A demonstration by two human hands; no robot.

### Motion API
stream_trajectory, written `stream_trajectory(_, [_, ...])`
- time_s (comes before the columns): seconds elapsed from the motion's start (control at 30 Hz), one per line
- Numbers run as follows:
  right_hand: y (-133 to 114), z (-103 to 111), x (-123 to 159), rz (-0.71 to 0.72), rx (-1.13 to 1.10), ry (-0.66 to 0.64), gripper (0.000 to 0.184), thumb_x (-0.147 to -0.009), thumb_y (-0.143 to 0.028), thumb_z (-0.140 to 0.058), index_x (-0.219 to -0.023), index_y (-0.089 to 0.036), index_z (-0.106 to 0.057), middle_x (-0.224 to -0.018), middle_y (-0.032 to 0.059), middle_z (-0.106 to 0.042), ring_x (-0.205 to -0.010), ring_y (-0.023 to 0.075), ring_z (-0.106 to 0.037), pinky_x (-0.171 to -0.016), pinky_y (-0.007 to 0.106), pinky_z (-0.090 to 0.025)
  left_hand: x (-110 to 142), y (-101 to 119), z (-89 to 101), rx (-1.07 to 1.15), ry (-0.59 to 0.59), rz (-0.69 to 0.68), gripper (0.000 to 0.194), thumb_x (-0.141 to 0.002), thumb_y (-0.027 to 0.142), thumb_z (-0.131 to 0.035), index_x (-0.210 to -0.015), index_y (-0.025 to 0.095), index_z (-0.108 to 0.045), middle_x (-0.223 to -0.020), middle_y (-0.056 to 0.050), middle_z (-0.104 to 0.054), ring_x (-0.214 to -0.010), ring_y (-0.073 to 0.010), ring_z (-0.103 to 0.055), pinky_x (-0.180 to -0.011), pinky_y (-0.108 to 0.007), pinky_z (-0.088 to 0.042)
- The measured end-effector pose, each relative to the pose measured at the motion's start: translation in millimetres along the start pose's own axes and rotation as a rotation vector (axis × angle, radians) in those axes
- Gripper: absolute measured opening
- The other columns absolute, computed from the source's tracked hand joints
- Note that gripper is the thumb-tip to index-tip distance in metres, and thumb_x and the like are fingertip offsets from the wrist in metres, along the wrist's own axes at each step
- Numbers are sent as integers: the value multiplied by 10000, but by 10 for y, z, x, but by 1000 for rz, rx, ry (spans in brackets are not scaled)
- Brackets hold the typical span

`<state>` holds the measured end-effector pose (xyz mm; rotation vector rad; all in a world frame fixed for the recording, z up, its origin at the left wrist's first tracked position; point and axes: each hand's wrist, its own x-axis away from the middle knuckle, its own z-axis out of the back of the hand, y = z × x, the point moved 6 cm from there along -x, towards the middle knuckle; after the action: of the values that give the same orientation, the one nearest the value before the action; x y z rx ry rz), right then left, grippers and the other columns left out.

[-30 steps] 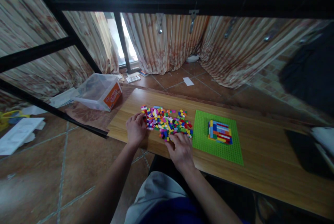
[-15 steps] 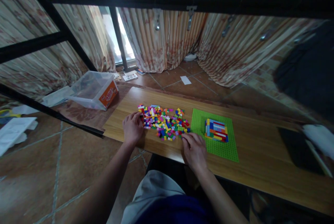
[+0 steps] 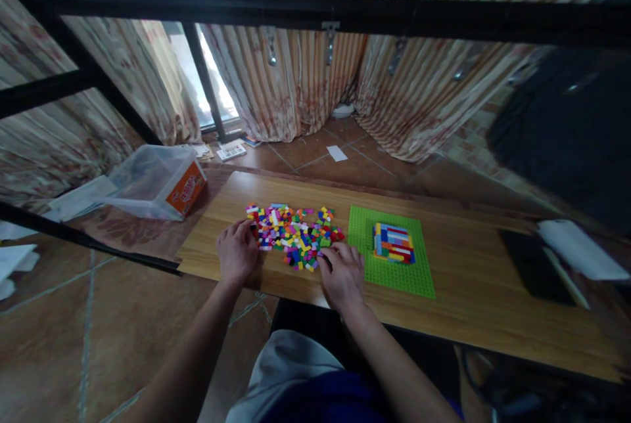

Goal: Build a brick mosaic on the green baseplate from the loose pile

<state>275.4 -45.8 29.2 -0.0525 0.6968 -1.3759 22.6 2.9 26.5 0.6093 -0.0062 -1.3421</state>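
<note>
A spread of small toy bricks (image 3: 296,231) in many colours lies loose on the wooden table. At its left edge, my left hand (image 3: 237,249) rests with bent fingers against the outermost bricks; whatever is between the fingertips is hidden. My right hand (image 3: 342,273) is at the lower right edge of the bricks, thumb and forefinger drawn together in a pinch. Any piece in that pinch is too small to make out. Just right of this hand lies a green studded baseplate (image 3: 399,284), bearing a low rectangular block of multicoloured bricks (image 3: 394,242).
The long wooden table (image 3: 463,305) carries a dark flat panel (image 3: 530,265) and a whitish object (image 3: 582,249) at its right. A clear plastic bin (image 3: 148,180) with an orange label stands on the floor to the left. A black metal bar (image 3: 296,12) crosses above, before striped curtains.
The camera view has turned a little to the right. My right hand has shifted slightly left along the bricks' lower edge. My left hand stays at the left edge.
</note>
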Motion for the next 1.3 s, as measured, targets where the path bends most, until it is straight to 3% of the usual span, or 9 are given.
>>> stream_trajectory(0.23, [-39,24,-26,-23,-87,-26,156,-915,-236,-560,-838,-238,-696,-955,33,-640,-913,191,-510,-794,338,-342,-23,-1,1,-26,-13,-4,347,-893,252,-428,-1135,203,-671,-1202,-69,-668,-1085,-258,-574,-966,-405,-405])
stream_trajectory(0.43, [124,326,99,-45,-173,19,176,-941,-273,-525,-901,-251,-695,-940,25,-676,-916,185,-575,-822,332,-413,-33,17,25,-43,-7,-12,364,-907,282,-404,-1139,199,-672,-1195,-84,-672,-1077,-269,-576,-959,-419,-408])
stream_trajectory(0.57, [429,589,252,-102,-196,50,215,-950,-330,-501,-929,-253,-701,-924,32,-697,-892,192,-614,-827,355,-459,-38,21,24,-38,-8,-22,367,-908,291,-401,-1139,201,-672,-1191,-91,-672,-1067,-272,-577,-959,-428,-410])
stream_trajectory(0.83, [1266,1061,395,-263,-101,213,338,-929,-466,-495,-942,-213,-720,-939,78,-699,-903,219,-625,-857,392,-489,-42,3,8,-60,7,-42,370,-892,268,-413,-1152,206,-669,-1195,-89,-668,-1073,-270,-578,-953,-419,-424])
stream_trajectory(0.97, [1415,1099,316,-237,-75,234,381,-922,-493,-493,-924,-199,-736,-934,88,-687,-897,220,-613,-848,392,-489,-45,-1,-3,-70,1,-52,386,-902,276,-392,-1159,188,-667,-1191,-104,-667,-1072,-277,-580,-954,-422,-430])
stream_trajectory(1.3, [1461,1005,204,-198,-58,200,382,-924,-494,-482,-907,-230,-758,-933,77,-660,-919,215,-584,-834,389,-482,-53,-5,0,-67,16,-68,369,-884,266,-413,-1136,195,-674,-1172,-93,-675,-1070,-259,-588,-967,-400,-430])
